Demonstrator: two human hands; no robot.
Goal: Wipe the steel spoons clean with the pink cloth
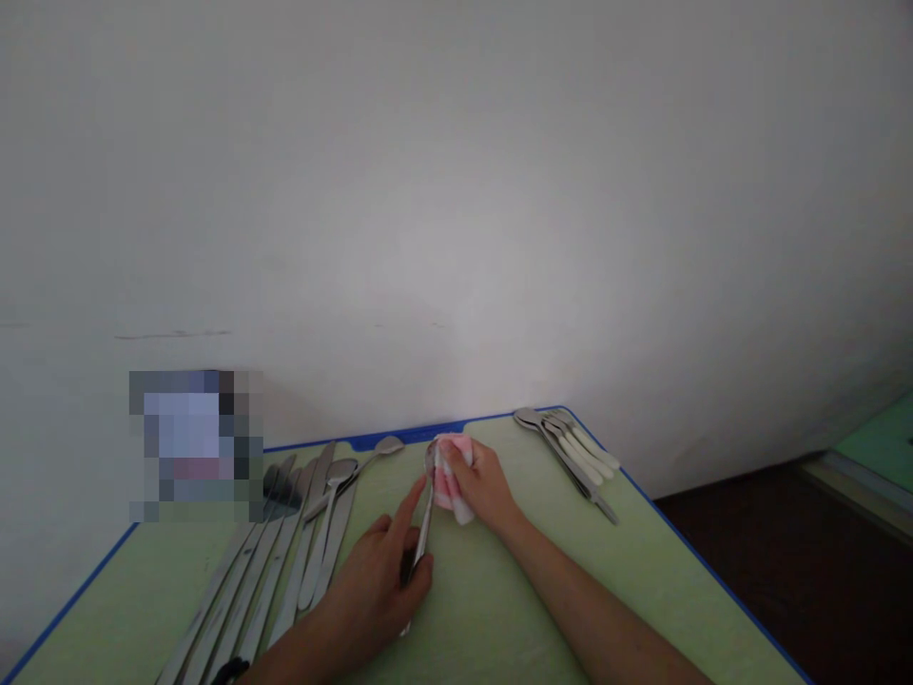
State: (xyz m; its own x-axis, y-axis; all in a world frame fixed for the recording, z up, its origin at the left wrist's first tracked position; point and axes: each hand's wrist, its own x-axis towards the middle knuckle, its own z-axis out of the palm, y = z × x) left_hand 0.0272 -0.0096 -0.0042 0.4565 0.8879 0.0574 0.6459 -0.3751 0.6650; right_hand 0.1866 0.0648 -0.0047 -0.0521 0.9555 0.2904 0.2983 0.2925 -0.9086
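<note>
My left hand (389, 576) is closed around the handle of a metal spoon (426, 525), with the index finger stretched along it toward the bowl. The spoon points away from me over the table, its bowl at the far end. In my right hand (475, 476) a pink and white cloth (449, 490) is bunched up and pressed against the spoon's bowl, hiding part of it. Left of my left hand lie several long metal knives (263, 561) side by side, with a few spoons (342, 471) on and beside them.
At the far right of the green, blue-edged table (571, 590) lies a group of metal spoons (529, 419) and white-handled cutlery (581, 452). A blurred-out object (189, 438) stands at the far left edge. A pale wall (456, 209) rises behind the table.
</note>
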